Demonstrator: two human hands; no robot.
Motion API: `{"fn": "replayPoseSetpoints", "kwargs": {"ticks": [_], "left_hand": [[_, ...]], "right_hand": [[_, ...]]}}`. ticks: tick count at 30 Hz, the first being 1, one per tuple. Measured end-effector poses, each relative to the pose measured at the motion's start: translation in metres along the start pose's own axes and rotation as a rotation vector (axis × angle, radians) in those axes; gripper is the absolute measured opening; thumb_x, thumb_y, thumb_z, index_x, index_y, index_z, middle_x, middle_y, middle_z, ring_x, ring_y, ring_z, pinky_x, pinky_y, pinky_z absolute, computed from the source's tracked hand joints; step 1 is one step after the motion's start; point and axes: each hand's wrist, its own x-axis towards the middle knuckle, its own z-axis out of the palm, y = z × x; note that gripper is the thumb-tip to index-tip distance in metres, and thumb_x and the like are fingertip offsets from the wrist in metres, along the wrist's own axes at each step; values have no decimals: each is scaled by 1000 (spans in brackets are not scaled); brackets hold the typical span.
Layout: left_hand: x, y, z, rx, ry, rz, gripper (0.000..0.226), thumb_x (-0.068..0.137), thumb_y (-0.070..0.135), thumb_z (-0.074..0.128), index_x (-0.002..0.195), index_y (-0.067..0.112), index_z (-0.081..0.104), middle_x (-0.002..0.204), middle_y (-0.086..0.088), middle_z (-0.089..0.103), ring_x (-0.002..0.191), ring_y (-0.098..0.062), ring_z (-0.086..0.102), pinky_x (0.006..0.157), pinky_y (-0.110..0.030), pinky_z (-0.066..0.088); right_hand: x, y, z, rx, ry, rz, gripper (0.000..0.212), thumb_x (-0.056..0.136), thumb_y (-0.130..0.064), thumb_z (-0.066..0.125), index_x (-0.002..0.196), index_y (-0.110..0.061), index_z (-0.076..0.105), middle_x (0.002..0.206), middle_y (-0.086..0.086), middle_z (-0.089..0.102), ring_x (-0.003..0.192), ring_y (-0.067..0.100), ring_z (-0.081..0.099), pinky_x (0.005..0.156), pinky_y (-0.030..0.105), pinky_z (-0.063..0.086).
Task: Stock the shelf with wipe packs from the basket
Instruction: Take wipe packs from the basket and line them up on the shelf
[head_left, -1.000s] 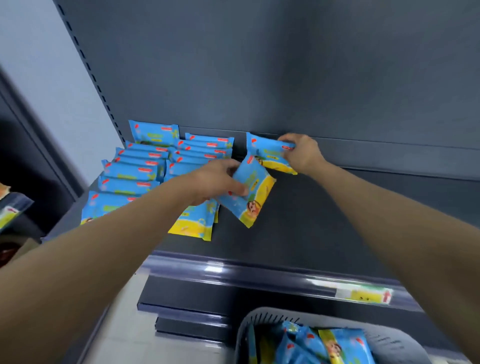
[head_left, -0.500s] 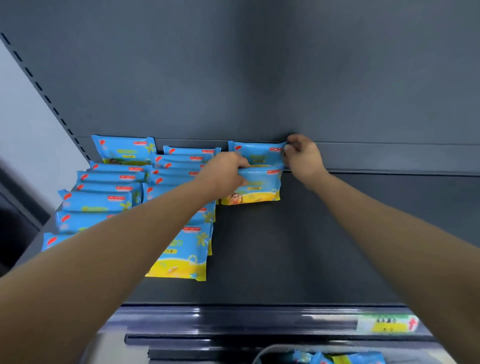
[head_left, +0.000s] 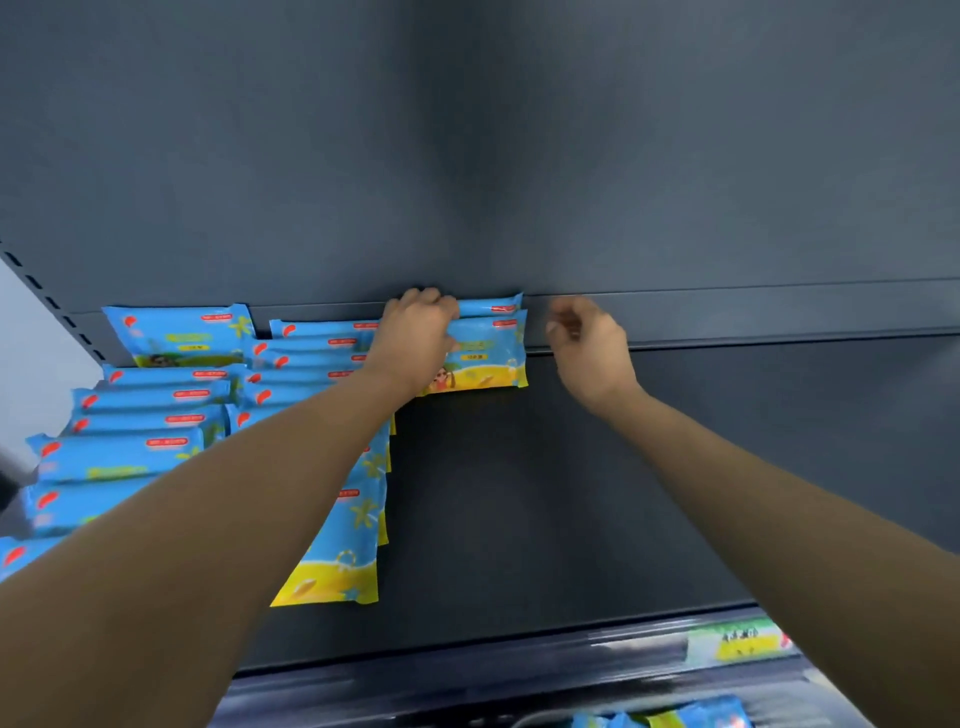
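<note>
Left grip (head_left: 418, 338) curls over the wipe pack (head_left: 483, 358) set lengthwise along the shelf (head_left: 571, 493) back; right grip (head_left: 592, 348), loosely curled and empty, hovers just right.

The wipe pack (head_left: 483, 358) that was held tilted over the middle of the shelf (head_left: 571, 493) has been carried to the far wall and stood upright against the front of the rear pack (head_left: 493, 306). The left hand (head_left: 418, 332) has been shifted to the packs' top left corner, fingers curled over their upper edges. The right hand (head_left: 589, 343) has been taken off the rear pack and drawn right, apart from both packs, fingers loosely curled on nothing.
</note>
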Motion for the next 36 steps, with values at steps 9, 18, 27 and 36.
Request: {"fn": "replayPoseSetpoints", "kwargs": {"ticks": [9, 18, 27, 36], "left_hand": [[-12, 10, -7, 112, 37, -5, 49, 84, 18, 63, 128, 9, 43, 127, -10, 44, 118, -27, 38, 100, -39, 31], [-69, 43, -52, -51, 216, 69, 37, 84, 15, 61, 120, 10, 53, 116, -9, 52, 108, -27, 44, 95, -35, 28], [-173, 149, -122, -52, 472, 157, 31, 78, 11, 65, 109, 6, 59, 109, -12, 58, 101, -32, 53, 90, -32, 27], [-285, 254, -117, -60, 430, 123, 36, 77, 13, 66, 111, 4, 59, 112, -14, 60, 107, -33, 54, 93, -36, 30]], "right_hand": [[-27, -18, -20, -86, -52, -52, 33, 92, -15, 54, 125, -10, 54, 125, 6, 57, 114, 18, 53, 89, 21, 40], [-67, -36, -49, -154, -76, -191, 35, 90, -14, 56, 125, -11, 53, 128, 4, 53, 121, 18, 46, 90, 17, 33], [-144, -54, -132, -258, -4, -592, 34, 86, -14, 61, 119, -6, 56, 125, 8, 54, 118, 27, 47, 99, 38, 38], [-242, -12, -210, -300, -52, -794, 38, 82, -17, 62, 117, -3, 59, 125, 14, 55, 118, 33, 49, 94, 41, 36]]}}
